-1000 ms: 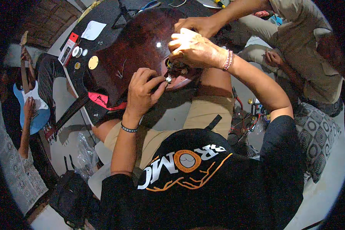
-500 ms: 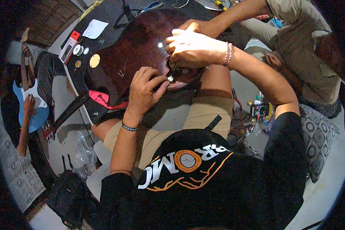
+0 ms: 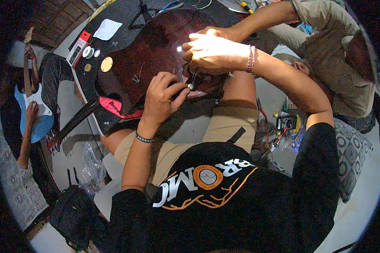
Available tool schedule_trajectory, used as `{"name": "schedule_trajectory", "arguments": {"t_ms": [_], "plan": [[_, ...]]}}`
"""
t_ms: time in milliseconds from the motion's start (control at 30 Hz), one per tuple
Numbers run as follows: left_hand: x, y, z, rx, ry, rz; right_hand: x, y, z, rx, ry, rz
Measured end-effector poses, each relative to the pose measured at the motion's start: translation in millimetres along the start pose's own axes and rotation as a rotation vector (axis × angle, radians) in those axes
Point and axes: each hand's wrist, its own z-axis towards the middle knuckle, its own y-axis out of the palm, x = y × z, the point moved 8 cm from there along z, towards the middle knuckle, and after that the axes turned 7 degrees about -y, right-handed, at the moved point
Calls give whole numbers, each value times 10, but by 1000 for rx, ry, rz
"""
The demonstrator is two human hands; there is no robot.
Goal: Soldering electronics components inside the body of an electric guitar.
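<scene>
A dark red guitar body (image 3: pixel 156 46) lies across the mat in front of me, with an open cavity near its right edge. My left hand (image 3: pixel 160 97) is closed, thumb and forefinger pinching at a small shiny metal part (image 3: pixel 191 87) at the cavity's near side. Over the cavity, my right hand (image 3: pixel 217 52) is bent with its fingers curled; whatever it grips is hidden beneath it. A co-worker's hand (image 3: pixel 219 32) rests on the guitar just beyond mine. Thin loose wires (image 3: pixel 137 77) lie on the body left of the cavity.
On the dark mat (image 3: pixel 114 45) are a round cream cover (image 3: pixel 107 64), a white spool (image 3: pixel 87 52), a red-and-black package (image 3: pixel 78 48) and white paper (image 3: pixel 108 29). A multimeter (image 3: pixel 286 122) and pliers (image 3: pixel 261 110) lie at right. Far left, someone holds a blue guitar (image 3: pixel 38 120).
The view has shifted slightly. My left hand stays by the small metal part, and my right hand stays curled over the cavity.
</scene>
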Motion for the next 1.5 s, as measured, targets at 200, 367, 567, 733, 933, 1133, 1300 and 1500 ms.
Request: {"name": "schedule_trajectory", "arguments": {"t_ms": [200, 367, 567, 733, 933, 1133, 1300, 1500], "plan": [[36, 32, 61, -9, 16, -18, 197, 293, -323, 4, 38, 92], [-26, -29, -15, -10, -26, -1, -495, -854, -193, 282, 369, -175], [18, 0, 44, 21, 5, -39, -1149, -273, -472, 497, 886, 156], [3, 1, 48, 8, 1, -26, -1127, -87, -370, 499, 907, 117], [2, -3, 48, 15, -4, -30, -1086, -104, -391, 662, 830, 152], [7, 4, 54, -6, -9, -28, -1113, -24, -367, 652, 842, 193], [-8, 6, 45, -4, -14, -22, -1068, -5, -351, 636, 867, 236], [-10, 27, 49, -2, 2, -27, -1068, -7, -381, 666, 868, 261]]}}
